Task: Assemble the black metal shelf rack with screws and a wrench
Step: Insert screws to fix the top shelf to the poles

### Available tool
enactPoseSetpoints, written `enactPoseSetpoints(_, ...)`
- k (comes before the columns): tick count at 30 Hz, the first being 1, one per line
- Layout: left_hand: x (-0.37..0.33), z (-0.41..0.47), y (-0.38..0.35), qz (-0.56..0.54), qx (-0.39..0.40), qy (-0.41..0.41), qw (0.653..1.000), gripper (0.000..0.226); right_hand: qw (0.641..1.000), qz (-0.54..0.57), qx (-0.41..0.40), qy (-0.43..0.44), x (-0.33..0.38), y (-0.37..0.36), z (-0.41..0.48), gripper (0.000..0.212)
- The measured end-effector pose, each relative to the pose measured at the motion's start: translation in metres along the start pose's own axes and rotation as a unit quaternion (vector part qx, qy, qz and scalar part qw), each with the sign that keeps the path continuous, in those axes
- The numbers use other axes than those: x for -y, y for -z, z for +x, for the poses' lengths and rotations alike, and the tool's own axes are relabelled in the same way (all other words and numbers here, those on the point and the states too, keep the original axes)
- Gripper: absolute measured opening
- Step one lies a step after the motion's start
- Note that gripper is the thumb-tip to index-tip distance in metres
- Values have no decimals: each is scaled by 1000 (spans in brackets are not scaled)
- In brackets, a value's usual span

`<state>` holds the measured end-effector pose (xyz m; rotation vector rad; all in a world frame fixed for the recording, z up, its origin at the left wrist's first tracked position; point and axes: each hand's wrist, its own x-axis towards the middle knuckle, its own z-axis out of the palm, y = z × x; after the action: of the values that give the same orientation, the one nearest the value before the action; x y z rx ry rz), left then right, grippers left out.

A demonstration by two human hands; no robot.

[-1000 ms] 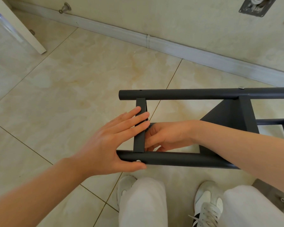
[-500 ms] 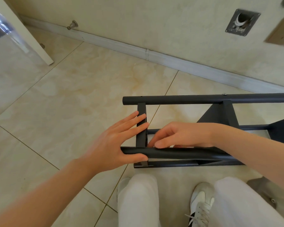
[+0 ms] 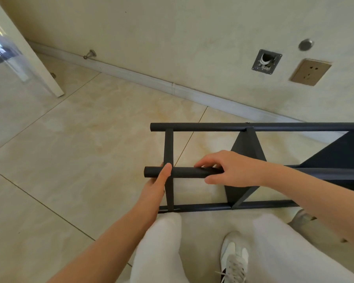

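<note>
Black metal rack (image 3: 246,152): lies on its side on the tiled floor (image 3: 70,150), just beyond the person's knees, with its long tubes running left to right and passing out of view at the right.
Far tube (image 3: 192,127): nearest the wall, level, with its open end at the left.
Middle tube (image 3: 188,173): raised above the others, and both hands are on it.
Near tube (image 3: 202,207): low, just beyond the knees.
Crossbar (image 3: 168,148): at the left end, runs from far tube to near tube; the middle tube crosses over it.
Shelf panel (image 3: 239,193): a dark flat sheet between the tubes, right of the hands.
Left hand (image 3: 157,184): grips the middle tube by its left end, at the crossbar, with the thumb laid over the top and the fingers hidden beneath.
Right hand (image 3: 229,168): curled round the same tube a little to the right, with the fingers over its far side and the thumb on its near side.
Wall: carries a socket (image 3: 310,72) and a metal plate (image 3: 266,61) at far right.
Skirting: a door stop (image 3: 90,54) at far left.
Legs: white trousers (image 3: 161,252) and a pale shoe (image 3: 234,260).
</note>
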<state>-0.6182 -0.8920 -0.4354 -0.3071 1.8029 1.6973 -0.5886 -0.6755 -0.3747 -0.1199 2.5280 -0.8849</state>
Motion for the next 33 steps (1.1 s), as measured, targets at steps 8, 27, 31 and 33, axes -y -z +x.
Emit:
enactPoseSetpoints(8,-5,10,0,44,15,-4,999,70,991,-125,-29,-46,-3,7,-15,34)
enactPoseSetpoints(27,-151,28,-43,53,38,-215,974,62,935,-221,-273,-43,16,84,-21,46)
enactPoseSetpoints(31,-189,29,-43,60,42,-247,966,69,931,-201,-300,-46,25,108,-13,47)
enactPoseSetpoints(33,-211,28,-44,59,46,-266,961,70,931,-187,-311,-46,35,119,-10,45)
